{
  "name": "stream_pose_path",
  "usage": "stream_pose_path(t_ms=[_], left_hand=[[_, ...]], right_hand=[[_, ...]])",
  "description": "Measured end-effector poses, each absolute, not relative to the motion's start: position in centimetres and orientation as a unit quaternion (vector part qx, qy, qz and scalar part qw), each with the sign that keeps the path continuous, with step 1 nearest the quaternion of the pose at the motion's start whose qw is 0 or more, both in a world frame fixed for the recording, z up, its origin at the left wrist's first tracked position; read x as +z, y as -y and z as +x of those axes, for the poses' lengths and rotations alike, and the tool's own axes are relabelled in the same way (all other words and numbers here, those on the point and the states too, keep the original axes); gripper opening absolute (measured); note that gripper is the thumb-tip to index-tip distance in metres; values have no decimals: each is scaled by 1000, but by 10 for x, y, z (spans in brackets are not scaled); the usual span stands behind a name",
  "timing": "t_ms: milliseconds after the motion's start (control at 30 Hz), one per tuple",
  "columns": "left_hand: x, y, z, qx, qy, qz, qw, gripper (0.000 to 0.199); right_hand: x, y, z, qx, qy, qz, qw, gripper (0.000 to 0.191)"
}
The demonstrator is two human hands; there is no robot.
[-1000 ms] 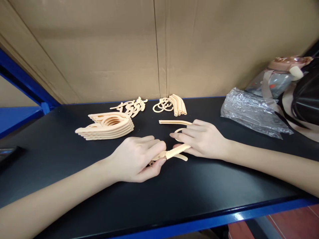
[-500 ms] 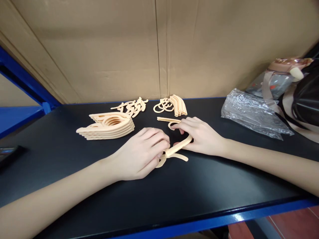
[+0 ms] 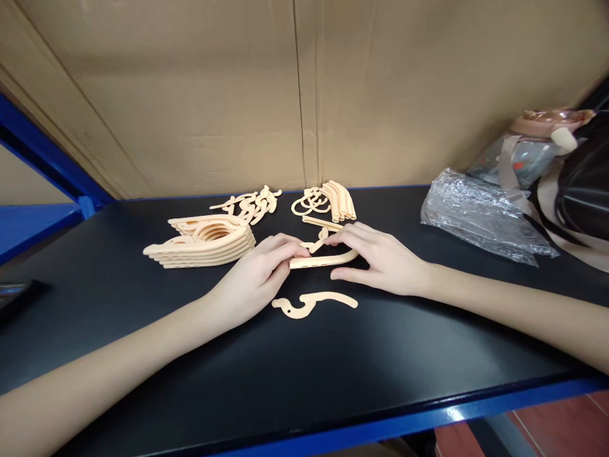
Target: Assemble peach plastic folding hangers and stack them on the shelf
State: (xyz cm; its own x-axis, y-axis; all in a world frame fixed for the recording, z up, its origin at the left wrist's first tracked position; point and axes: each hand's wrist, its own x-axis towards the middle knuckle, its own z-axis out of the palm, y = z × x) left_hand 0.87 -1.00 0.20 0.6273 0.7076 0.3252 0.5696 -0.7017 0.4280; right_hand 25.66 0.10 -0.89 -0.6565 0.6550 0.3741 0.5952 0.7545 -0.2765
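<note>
My left hand point(image 3: 259, 270) pinches the left end of a beige curved bar point(image 3: 323, 260), just above the black table. The right end of that bar runs under the fingers of my right hand point(image 3: 385, 259), whose thumb is apart from the fingers. A small curled beige piece point(image 3: 314, 244) lies behind the bar, partly hidden by my fingers. Farther back, a straight beige strip point(image 3: 321, 223) reaches to my right fingertips. In front of both hands, a wavy beige hook piece point(image 3: 304, 307) with a small hole lies flat, touched by neither hand.
A stack of beige hanger parts point(image 3: 204, 244) stands on the black table point(image 3: 304, 374) at left. Behind are a hook pile point(image 3: 257, 204), rings point(image 3: 311, 202) and curved bars point(image 3: 339, 200). Clear plastic point(image 3: 480, 212), a bottle point(image 3: 537, 152) and a black bag point(image 3: 585, 184) are at right.
My left hand has moved up and left, off the wavy hook piece, which now lies uncovered. The curved bar has swung from a slant to nearly level. The back strip has shifted slightly.
</note>
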Motion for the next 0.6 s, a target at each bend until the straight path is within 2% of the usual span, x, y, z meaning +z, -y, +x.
stream_pose_path(t_ms=[233, 367, 467, 600], left_hand=[[4, 8, 6, 243, -362, 877, 200, 35], [5, 9, 6, 224, -359, 889, 173, 32], [6, 12, 10, 211, -364, 897, 133, 18], [4, 13, 12, 205, -359, 905, 97, 19]], right_hand=[[-10, -1, 259, 85, 904, -353, 224, 43], [-10, -1, 259, 98, 905, -346, 228, 40], [-9, -1, 258, 78, 901, -349, 247, 37], [-9, -2, 257, 21, 876, -396, 275, 30]])
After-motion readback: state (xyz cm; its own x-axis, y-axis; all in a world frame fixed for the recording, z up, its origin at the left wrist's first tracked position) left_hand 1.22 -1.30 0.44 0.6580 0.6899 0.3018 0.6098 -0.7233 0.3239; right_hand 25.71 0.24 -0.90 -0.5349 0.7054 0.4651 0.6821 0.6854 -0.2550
